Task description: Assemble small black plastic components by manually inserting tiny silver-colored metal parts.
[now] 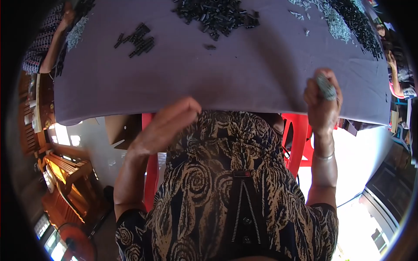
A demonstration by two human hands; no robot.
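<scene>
My right hand (322, 98) is raised above the near right part of the cloth-covered table (244, 82). Its fingers are closed round a bundle of small pale grey-green pieces (326, 88), whose kind is too small to make out. My left hand (172, 119) hovers at the table's near edge, and motion smears its fingers. Farther left on the cloth lie several short black tube-like pieces (138, 40). A larger heap of black pieces (215, 17) fills the far middle, with a single black piece (210, 46) just in front of it.
Pale pieces (339, 26) and a band of black pieces (363, 32) lie at the far right. Another pale pile (76, 32) sits at the far left beside a person's arm (51, 48). A second person's hand (392, 61) shows at the right rim. A red chair (297, 143) is behind me.
</scene>
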